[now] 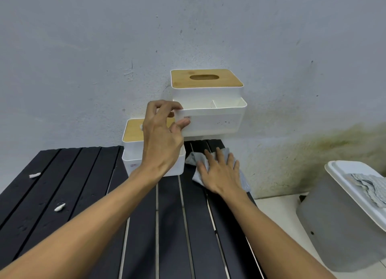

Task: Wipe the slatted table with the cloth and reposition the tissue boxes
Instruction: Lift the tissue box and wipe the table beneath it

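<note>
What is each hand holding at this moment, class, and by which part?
The left hand holds the lifted tissue box clear of the table, pinching its front left corner. The right hand grips nothing; it presses flat on the cloth.

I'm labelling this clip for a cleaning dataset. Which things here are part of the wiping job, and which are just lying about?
Part of the job:
lifted tissue box in left hand
second tissue box
cloth under right hand
slatted table

Lying about:
grey bin
cloths on its lid
white scraps
</note>
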`<move>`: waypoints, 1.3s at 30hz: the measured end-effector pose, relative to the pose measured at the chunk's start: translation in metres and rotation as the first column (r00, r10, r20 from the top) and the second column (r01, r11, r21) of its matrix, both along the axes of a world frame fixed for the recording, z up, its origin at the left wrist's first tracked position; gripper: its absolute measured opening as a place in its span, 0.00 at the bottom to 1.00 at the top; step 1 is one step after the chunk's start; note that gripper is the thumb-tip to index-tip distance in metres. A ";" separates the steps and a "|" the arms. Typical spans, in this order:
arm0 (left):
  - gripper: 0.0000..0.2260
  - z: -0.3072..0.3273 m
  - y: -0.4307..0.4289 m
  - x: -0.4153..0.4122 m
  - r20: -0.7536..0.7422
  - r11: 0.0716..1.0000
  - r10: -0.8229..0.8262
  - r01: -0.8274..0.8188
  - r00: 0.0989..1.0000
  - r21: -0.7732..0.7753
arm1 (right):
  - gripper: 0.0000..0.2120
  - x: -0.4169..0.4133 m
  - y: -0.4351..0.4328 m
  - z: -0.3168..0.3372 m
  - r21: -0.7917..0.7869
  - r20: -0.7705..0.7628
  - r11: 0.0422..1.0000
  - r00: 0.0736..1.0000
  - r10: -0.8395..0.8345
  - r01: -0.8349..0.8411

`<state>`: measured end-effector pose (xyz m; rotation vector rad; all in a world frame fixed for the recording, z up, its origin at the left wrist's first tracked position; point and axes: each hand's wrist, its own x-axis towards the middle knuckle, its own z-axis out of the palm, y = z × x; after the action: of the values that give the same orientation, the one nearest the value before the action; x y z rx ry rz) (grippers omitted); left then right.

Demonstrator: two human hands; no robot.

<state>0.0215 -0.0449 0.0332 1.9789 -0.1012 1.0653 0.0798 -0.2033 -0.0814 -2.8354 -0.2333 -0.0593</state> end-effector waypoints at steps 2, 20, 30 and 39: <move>0.11 0.001 0.001 0.001 0.022 1.000 -0.005 0.005 1.000 -0.013 | 0.31 0.025 0.008 0.000 0.019 0.001 1.000 1.000 -0.014 0.014; 0.11 0.003 -0.004 0.009 0.075 0.999 -0.039 0.040 0.996 -0.005 | 0.27 -0.029 -0.012 -0.002 -0.088 -0.034 0.965 0.969 0.243 -0.246; 0.11 0.006 0.003 0.002 0.068 1.000 -0.005 0.007 0.998 -0.022 | 0.28 0.048 0.034 0.004 -0.074 -0.079 0.970 0.971 0.224 -0.230; 0.11 0.006 0.008 -0.006 0.048 1.000 0.014 -0.013 0.999 -0.024 | 0.27 0.048 0.039 0.004 -0.069 -0.088 0.971 0.971 0.221 -0.227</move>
<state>0.0154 -0.0366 0.0388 1.9359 -0.1007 1.1183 0.1274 -0.1638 -0.0776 -2.8612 -0.5474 0.1142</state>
